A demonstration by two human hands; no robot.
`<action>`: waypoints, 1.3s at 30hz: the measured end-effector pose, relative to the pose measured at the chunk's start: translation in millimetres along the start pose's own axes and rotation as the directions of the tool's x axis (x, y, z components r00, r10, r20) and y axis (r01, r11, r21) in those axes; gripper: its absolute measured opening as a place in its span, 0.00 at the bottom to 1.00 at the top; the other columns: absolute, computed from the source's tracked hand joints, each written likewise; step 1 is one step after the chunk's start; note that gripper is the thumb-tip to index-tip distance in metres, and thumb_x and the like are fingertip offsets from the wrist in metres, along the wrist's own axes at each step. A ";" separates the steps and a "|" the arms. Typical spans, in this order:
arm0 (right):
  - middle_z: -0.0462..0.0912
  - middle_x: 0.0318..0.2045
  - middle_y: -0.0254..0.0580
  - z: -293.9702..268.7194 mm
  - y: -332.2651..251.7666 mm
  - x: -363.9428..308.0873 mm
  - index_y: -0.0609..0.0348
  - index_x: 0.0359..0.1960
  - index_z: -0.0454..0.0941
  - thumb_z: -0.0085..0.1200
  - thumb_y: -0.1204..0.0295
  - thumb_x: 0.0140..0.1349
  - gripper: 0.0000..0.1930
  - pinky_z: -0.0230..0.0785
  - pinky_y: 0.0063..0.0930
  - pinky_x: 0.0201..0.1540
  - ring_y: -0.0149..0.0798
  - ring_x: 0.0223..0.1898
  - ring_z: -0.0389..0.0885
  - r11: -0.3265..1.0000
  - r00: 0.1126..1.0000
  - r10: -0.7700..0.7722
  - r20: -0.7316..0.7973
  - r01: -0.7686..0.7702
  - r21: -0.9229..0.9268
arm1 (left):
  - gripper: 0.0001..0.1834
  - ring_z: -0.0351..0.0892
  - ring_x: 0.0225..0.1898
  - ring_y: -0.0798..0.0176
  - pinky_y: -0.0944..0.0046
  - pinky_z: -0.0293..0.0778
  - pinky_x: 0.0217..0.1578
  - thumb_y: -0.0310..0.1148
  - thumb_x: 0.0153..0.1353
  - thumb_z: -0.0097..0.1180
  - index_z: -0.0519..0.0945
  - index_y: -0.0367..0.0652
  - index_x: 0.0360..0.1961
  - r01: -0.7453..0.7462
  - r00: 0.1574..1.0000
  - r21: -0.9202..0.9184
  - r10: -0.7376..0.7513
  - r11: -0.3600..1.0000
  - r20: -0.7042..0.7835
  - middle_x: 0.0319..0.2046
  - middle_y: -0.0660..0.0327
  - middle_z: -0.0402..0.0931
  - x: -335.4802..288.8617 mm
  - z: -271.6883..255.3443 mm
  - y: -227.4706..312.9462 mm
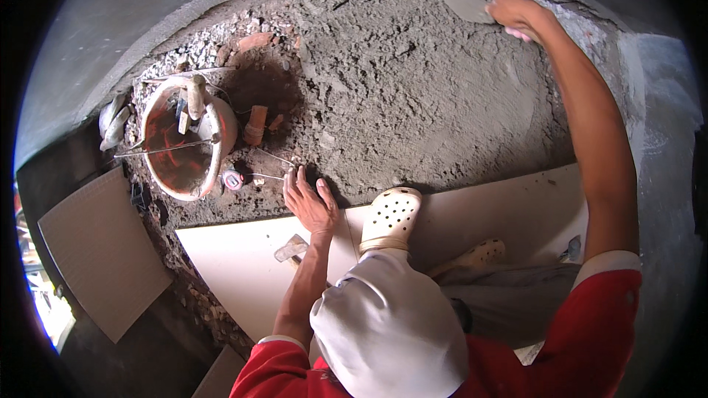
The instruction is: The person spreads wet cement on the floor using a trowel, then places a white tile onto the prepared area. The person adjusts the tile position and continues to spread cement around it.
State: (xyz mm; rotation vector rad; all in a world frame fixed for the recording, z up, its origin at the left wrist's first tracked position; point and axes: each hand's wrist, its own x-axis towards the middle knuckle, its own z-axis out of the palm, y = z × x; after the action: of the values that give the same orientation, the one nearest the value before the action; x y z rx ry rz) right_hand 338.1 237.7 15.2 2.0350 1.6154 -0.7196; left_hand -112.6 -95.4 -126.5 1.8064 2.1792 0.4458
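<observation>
You wear a red short-sleeved shirt (590, 317) with pale cuffs (609, 262) edging both sleeves; grey trousers (520, 313) show along one leg; a smooth off-white cloth covering (391, 332) is softly creased; your cream clogs (392, 211) have rounded toes pierced by round holes, one showing a heel strap (382, 244); your left hand (313, 210) and right hand (514, 13) are bare.
</observation>
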 end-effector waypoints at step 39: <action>0.70 0.26 0.29 323.1 120.4 -704.3 0.59 0.45 0.76 0.48 0.53 0.76 0.19 0.64 0.24 0.32 0.24 0.28 0.68 0.255 0.207 0.964 -0.166 -0.556 0.791 | 0.31 0.68 0.63 0.38 0.41 0.64 0.62 0.52 0.76 0.41 0.70 0.37 0.66 -0.592 0.786 -0.156 0.609 0.791 0.104 0.62 0.42 0.69 60.2 29.6 17.1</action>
State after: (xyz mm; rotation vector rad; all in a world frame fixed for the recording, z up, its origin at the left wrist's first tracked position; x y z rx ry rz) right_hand 287.3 -517.0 221.8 3.3877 0.0825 0.0154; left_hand -96.3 -31.4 -147.6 2.3609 1.3973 0.5274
